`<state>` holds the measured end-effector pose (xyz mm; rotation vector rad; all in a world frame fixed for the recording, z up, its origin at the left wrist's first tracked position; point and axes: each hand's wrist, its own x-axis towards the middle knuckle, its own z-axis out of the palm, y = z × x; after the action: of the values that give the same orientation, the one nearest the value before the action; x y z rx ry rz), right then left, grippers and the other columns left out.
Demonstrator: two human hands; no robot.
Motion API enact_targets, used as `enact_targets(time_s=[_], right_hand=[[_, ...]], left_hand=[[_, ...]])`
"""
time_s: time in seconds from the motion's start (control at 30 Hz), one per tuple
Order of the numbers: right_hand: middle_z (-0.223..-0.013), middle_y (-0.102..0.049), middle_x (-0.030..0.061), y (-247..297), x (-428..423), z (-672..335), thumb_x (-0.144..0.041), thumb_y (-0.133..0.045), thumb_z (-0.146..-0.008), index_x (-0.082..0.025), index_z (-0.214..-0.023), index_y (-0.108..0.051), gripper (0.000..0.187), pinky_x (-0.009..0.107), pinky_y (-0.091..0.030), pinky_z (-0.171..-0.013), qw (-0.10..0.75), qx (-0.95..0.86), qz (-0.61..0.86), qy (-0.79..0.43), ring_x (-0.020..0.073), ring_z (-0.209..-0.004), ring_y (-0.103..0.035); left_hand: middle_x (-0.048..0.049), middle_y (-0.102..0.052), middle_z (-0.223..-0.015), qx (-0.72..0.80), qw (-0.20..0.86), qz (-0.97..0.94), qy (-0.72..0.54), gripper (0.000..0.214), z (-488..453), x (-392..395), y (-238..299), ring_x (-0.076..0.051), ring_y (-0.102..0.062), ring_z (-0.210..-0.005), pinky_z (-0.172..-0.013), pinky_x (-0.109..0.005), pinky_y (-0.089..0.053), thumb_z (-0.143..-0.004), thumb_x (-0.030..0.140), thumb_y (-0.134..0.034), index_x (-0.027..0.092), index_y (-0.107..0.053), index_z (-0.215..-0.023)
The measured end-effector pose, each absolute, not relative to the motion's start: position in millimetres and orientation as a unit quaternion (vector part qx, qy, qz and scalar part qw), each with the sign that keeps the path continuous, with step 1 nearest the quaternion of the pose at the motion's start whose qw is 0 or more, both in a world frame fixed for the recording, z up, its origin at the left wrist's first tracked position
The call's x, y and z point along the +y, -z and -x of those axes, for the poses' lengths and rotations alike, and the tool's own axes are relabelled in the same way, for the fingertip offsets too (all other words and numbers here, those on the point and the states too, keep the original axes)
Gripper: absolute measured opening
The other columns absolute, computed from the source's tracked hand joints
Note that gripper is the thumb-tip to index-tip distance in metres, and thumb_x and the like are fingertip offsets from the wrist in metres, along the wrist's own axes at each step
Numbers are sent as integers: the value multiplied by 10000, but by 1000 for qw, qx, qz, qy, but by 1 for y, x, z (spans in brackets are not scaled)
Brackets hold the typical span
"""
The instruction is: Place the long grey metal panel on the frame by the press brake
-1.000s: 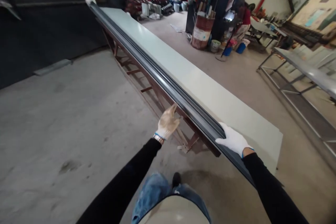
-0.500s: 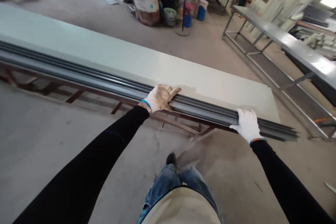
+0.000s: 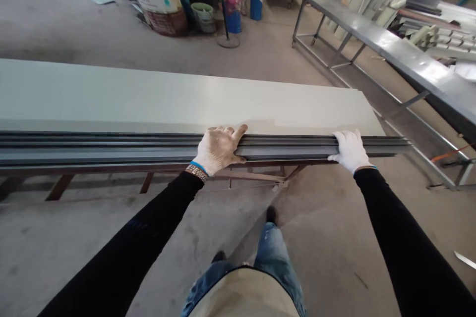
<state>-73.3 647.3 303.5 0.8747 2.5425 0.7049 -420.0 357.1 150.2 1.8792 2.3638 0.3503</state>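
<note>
Head view, looking down on a long bundle of dark strips, laid lengthwise along the near side of a pale flat sheet. Directly beneath the gloved left hand and also beneath the gloved right hand. For the left hand: clamped over the strips from above, with thumb at the near edge, fingers across toward the far edge, one finger stretched out rightward. For the right hand: clamped on the same bundle, close to its right end, with a similar hold. Cannot tell how deep the fingertips of both on the far side. Between the hands, well apart, a bare stretch of strips. Right of the right hand, a short length past the sheet's corner; left of the left hand, a longer length, out of view. On the left wrist, a watch. Underneath, a brown frame. Beyond the sheet, a drum, a green bucket and, at right, a metal table.
</note>
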Motion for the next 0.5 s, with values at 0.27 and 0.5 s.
enact_targets(time_s=[0.27,0.5], right_hand=[[-1393,-603,232,-260,726,109,-326,-867,-715,-61,-1469,-504,878,592,-187,-1302,150,930,-256,-219,410,-1367,-503],[-1414,-632,172,-198,817,131,-141,-700,-594,-122,-1437,-607,849,589,-195,-1324,72,953,-232,-183,350,-1378,-544]], left_hand=[[-247,-718,-1163,803,114,-568,-136,1128,424,408,-123,-461,-662,-1085,-959,-561,-487,-770,866,-665,69,-461,-1543],[-257,-701,-1286,838,116,-508,-161,1220,430,458,-89,-451,-637,-1194,-1144,-610,-460,-682,847,-761,70,-463,-1574]])
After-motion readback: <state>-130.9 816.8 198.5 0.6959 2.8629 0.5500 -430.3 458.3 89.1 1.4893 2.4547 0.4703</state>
